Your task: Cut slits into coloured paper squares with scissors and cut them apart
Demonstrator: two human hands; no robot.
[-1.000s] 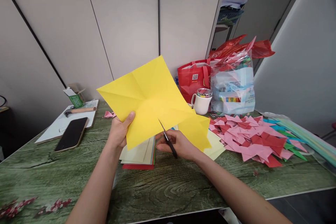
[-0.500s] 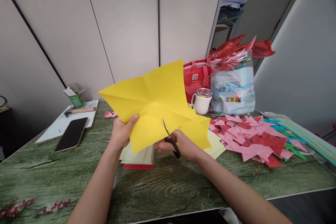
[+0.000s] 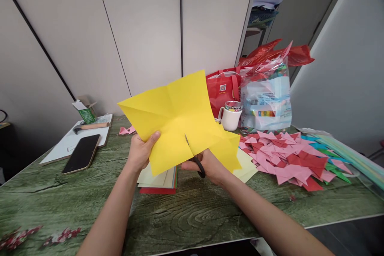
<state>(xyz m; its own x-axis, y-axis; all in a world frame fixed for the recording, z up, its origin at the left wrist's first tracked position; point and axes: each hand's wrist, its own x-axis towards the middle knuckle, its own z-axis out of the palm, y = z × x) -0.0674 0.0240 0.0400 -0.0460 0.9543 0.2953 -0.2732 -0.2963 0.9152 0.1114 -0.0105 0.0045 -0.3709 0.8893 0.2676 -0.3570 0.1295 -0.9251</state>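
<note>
The left grip (image 3: 141, 153) holds a creased yellow sheet (image 3: 169, 108) by its edge, thumb on the near face, while the right grip (image 3: 210, 167) has the black-handled scissors (image 3: 198, 163), with a blade showing against the sheet's lower part. Partly behind the sheet, a stack of coloured paper (image 3: 157, 179) lies on the green table (image 3: 192, 220), and to the right spreads a heap of folded pink and red pieces (image 3: 282, 153), near a white mug (image 3: 230, 121) standing before a red bag (image 3: 219, 92). At left, a hammer (image 3: 94, 126) rests on a white board (image 3: 58, 146) near a phone (image 3: 82, 154).
</note>
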